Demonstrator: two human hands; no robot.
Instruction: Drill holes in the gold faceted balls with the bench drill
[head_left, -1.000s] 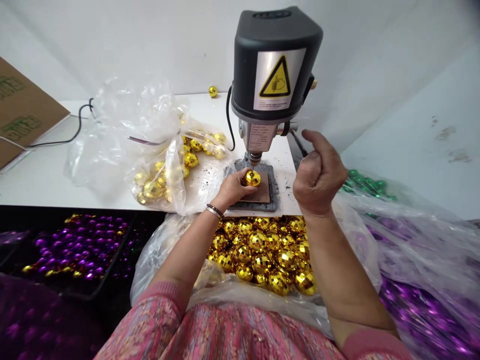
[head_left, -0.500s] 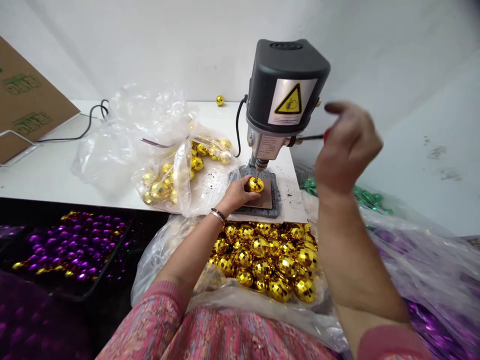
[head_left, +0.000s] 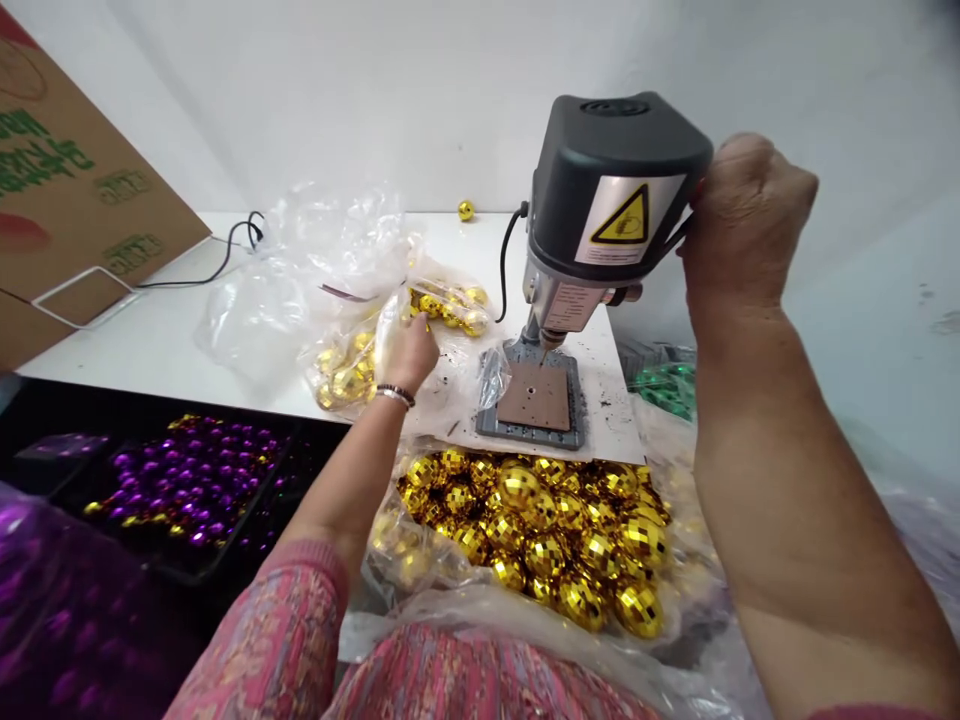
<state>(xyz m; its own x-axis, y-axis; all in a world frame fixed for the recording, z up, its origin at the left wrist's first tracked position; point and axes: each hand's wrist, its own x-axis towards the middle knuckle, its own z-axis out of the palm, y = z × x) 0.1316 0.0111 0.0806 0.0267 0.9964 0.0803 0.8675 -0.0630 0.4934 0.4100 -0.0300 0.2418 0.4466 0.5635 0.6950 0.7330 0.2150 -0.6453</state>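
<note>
A small bench drill press (head_left: 615, 190) stands at the right end of the white table. My right hand (head_left: 750, 215) is closed round its feed lever, raised beside the motor housing. Under the drill bit (head_left: 544, 355), the brown pad (head_left: 534, 397) on the grey base (head_left: 487, 425) carries no ball. My left hand (head_left: 411, 350) reaches to the mouth of a clear plastic bag (head_left: 382, 330) with gold faceted balls (head_left: 349, 380) in it. The fingers of that hand are mostly hidden, so its grip does not show.
Below the table edge, an open plastic bag holds many gold mirror balls (head_left: 544, 555). Purple beads (head_left: 195, 480) lie in a black tray at left. A cardboard box (head_left: 75, 190) stands at far left, a single gold ball (head_left: 465, 210) by the wall, green pieces (head_left: 664, 385) at right.
My left hand has left the drill base and moved left to the bag on the table. The gold ball it held under the bit is gone from the pad. My right hand has risen with the lever.
</note>
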